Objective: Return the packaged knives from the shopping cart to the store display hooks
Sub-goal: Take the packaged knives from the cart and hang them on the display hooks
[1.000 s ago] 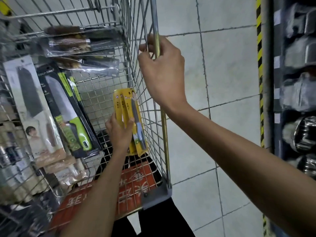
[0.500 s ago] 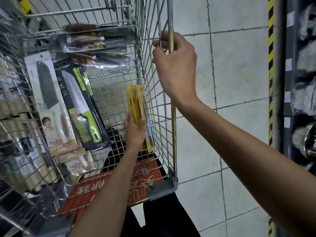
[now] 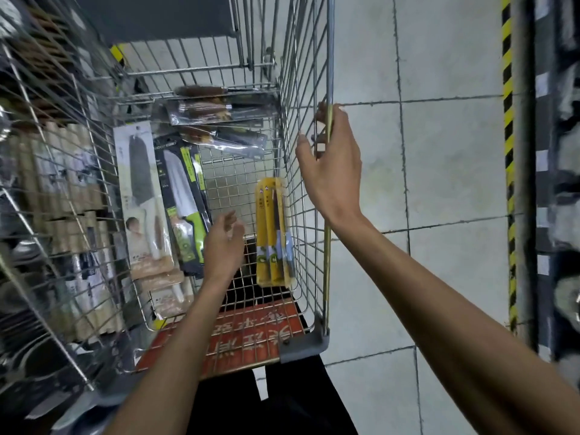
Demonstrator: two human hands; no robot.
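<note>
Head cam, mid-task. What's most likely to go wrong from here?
1. The yellow knife packs stand on edge against the wire side of the shopping cart. The left hand is open beside them and not touching, so they may tip flat.
2. When they are lifted out, their corners might snag in the mesh.
3. The right hand has only its fingers hooked on the rim, so the cart might roll.

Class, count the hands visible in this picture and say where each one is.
2. The left hand hovers inside the cart, holding nothing; the right hand grips the cart's right rim.
</note>
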